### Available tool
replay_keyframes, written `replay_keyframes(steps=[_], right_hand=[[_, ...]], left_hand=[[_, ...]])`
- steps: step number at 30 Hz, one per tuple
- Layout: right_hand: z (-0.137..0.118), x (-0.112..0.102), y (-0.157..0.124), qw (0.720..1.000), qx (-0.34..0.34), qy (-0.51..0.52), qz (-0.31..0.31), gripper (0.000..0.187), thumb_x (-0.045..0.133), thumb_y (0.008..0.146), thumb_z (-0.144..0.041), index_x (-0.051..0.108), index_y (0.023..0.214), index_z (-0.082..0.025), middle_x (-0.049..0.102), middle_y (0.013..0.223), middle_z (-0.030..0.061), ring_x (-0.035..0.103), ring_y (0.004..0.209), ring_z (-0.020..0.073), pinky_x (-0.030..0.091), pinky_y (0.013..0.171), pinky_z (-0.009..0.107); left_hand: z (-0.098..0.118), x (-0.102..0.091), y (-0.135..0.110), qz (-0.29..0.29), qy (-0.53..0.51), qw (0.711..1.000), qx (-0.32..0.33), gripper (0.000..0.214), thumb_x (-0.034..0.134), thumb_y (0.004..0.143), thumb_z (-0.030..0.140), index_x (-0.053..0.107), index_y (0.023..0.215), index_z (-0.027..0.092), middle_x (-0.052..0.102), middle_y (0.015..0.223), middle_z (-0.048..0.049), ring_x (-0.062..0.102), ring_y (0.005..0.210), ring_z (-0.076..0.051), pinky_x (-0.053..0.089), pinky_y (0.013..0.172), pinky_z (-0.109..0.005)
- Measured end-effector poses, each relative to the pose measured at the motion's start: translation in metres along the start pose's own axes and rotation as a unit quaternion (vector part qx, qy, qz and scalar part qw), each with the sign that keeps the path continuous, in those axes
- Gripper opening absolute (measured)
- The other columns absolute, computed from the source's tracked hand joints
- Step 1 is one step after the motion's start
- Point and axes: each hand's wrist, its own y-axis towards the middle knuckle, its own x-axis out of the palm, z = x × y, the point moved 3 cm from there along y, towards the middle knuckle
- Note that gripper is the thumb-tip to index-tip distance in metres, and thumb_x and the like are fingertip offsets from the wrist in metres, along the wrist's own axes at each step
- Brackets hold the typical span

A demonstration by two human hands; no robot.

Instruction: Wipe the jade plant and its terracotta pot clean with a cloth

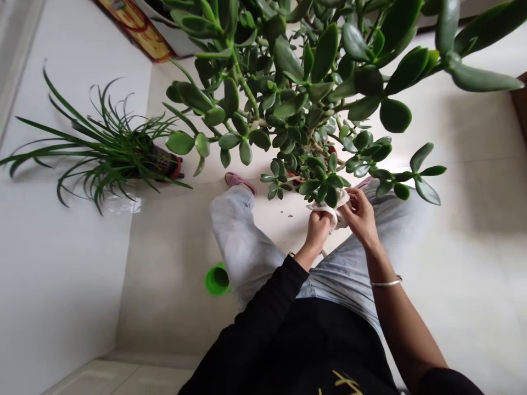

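A large jade plant (304,82) with thick glossy leaves fills the top of the head view. Both my hands are raised to one of its lower leaf clusters (323,184). My left hand (318,229) is closed around a white cloth (335,204) from below. My right hand (361,215) pinches the same cloth from the right, fingers curled, right under the leaves. A silver bangle (386,283) sits on my right wrist. My left arm wears a black sleeve.
A potted plant with long narrow leaves (107,151) stands by the white wall at the left. A small green cup (217,278) rests on the pale floor beside my grey trouser leg (242,241). My pink slipper (239,181) shows below the jade plant.
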Motion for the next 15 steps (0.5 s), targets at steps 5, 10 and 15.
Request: replay_keyframes(steps=[5,10,15], right_hand=[[-0.0027,0.0056,-0.0002,1.000,-0.011,-0.018,0.022,0.029,0.076,0.078,-0.040,0.063,0.097,-0.023,0.065,0.084,-0.0008,0.059,0.076,0.0144,0.049,0.065,0.025],[-0.0045,0.0083,-0.0002,0.996,-0.015,-0.072,0.058,0.019,0.069,0.078,-0.037,0.058,0.081,-0.022,0.049,0.069,-0.0064,0.039,0.061,0.0098,0.035,0.057,0.024],[-0.0048,0.0094,-0.0039,0.986,-0.020,-0.149,0.070,0.017,0.067,0.077,-0.035,0.055,0.078,-0.022,0.045,0.066,-0.0075,0.038,0.060,0.0095,0.033,0.059,0.024]], left_hand=[[0.0006,0.0016,0.0014,-0.005,0.086,0.995,0.058,0.015,0.061,0.087,0.013,0.062,0.073,0.019,0.064,0.070,0.0011,0.058,0.070,-0.013,0.042,0.071,-0.025],[-0.0017,0.0007,0.0005,0.001,0.143,0.987,0.072,0.030,0.057,0.090,0.015,0.050,0.062,0.021,0.054,0.057,0.0028,0.050,0.059,-0.013,0.035,0.063,-0.026],[-0.0034,0.0017,0.0008,0.008,0.169,0.983,0.069,0.033,0.053,0.092,0.015,0.045,0.061,0.022,0.052,0.055,0.0031,0.047,0.056,-0.012,0.032,0.060,-0.027]])
